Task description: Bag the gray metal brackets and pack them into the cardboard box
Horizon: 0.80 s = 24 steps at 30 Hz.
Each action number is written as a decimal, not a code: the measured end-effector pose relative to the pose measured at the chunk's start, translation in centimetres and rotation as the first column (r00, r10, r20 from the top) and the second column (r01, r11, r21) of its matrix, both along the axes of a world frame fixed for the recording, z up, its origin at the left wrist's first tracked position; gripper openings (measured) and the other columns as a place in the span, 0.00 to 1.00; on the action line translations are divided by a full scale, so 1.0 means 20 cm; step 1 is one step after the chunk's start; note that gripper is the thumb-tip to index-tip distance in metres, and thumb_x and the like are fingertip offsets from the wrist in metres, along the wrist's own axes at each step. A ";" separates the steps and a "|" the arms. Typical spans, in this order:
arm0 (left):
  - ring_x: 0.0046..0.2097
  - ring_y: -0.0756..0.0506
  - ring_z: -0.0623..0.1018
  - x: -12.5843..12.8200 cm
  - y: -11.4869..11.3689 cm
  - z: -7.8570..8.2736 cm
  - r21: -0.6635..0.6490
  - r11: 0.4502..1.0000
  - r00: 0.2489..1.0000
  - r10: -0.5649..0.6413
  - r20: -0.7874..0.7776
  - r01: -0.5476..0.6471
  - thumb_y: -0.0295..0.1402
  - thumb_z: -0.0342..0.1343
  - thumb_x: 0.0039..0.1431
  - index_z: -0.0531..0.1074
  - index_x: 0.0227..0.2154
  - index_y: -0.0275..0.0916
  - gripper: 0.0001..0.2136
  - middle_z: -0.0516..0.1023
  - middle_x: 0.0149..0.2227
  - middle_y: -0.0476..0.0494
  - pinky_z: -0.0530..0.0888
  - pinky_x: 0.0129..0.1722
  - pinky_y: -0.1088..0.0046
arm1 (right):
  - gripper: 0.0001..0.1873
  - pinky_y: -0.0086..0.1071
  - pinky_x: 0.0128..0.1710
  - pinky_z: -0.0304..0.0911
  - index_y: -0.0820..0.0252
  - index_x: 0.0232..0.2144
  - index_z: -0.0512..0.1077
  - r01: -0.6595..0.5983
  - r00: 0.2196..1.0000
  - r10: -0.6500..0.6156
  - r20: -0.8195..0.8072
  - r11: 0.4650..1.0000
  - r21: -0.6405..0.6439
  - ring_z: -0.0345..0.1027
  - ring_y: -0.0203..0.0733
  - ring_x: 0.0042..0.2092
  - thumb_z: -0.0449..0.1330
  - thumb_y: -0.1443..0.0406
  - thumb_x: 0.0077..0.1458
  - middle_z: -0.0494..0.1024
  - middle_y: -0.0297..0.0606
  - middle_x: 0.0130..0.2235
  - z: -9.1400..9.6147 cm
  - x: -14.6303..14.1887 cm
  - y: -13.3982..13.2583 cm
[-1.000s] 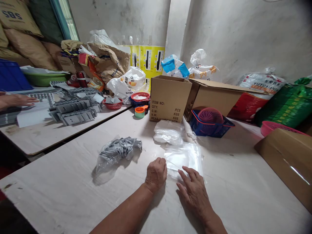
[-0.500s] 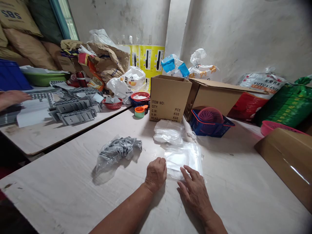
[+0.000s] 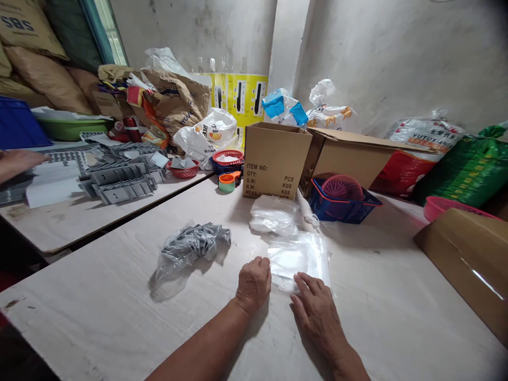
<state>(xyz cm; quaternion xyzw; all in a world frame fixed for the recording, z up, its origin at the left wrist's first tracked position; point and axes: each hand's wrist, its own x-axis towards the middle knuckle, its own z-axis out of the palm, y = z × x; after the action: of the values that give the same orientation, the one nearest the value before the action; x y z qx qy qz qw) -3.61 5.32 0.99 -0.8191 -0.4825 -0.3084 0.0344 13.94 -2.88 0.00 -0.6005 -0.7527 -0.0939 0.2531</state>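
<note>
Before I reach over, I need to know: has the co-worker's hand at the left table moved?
Yes: the co-worker's hand has drawn back leftward, its fingertips now farther from the grey slotted plastic parts than a second ago.

We record the carton (image 3: 273,164) as matt corrugated cardboard. In front of it lies a thin, glossy clear polythene bag (image 3: 297,259). Left of the carton, a second glossy bag (image 3: 172,264) wraps grey plastic parts (image 3: 200,238). Right of it sits a smooth blue plastic basket (image 3: 329,209). Under the carton, the table top (image 3: 119,317) looks like matt pale board; behind it, we see a rough plaster wall (image 3: 381,58).
</note>
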 end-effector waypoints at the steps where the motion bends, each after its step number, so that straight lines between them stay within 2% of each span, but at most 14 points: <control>1: 0.28 0.47 0.69 0.00 0.00 0.00 -0.005 1.000 1.000 -0.002 -0.005 0.002 0.22 0.45 0.55 0.64 0.25 0.39 0.08 0.69 0.26 0.47 0.61 0.29 0.71 | 0.19 0.44 0.45 0.62 0.60 0.52 0.64 0.002 1.000 -0.002 -0.001 1.000 0.002 0.61 0.48 0.49 0.52 0.66 0.57 0.68 0.44 0.51 0.00 0.00 0.00; 10: 0.30 0.46 0.70 0.00 -0.01 0.00 -0.051 0.999 1.000 -0.007 -0.026 0.006 0.23 0.46 0.54 0.65 0.27 0.39 0.06 0.70 0.28 0.45 0.62 0.30 0.70 | 0.20 0.44 0.46 0.62 0.63 0.53 0.62 0.003 1.000 -0.004 -0.021 1.000 -0.017 0.61 0.49 0.50 0.52 0.65 0.57 0.66 0.46 0.52 -0.01 0.00 0.00; 16: 0.30 0.46 0.70 0.00 -0.01 0.00 -0.036 0.999 0.999 -0.006 -0.041 0.005 0.23 0.45 0.54 0.65 0.27 0.39 0.07 0.70 0.28 0.46 0.62 0.30 0.70 | 0.20 0.44 0.46 0.63 0.61 0.52 0.63 0.009 1.000 -0.010 -0.025 1.000 -0.006 0.61 0.49 0.51 0.52 0.65 0.57 0.66 0.46 0.52 -0.04 0.01 0.01; 24: 0.29 0.46 0.70 0.00 -0.01 0.00 -0.027 1.000 0.999 -0.010 -0.039 0.009 0.23 0.45 0.55 0.65 0.26 0.39 0.07 0.69 0.27 0.46 0.61 0.29 0.70 | 0.17 0.44 0.45 0.63 0.59 0.49 0.65 0.010 1.000 -0.010 -0.004 0.999 -0.041 0.63 0.48 0.49 0.52 0.65 0.57 0.67 0.45 0.52 0.00 0.00 0.00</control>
<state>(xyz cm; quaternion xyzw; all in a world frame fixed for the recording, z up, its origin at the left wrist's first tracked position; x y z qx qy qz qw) -3.65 5.17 0.95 -0.8277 -0.4817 -0.2860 0.0315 13.89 -2.93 -0.10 -0.6096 -0.7508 -0.0785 0.2421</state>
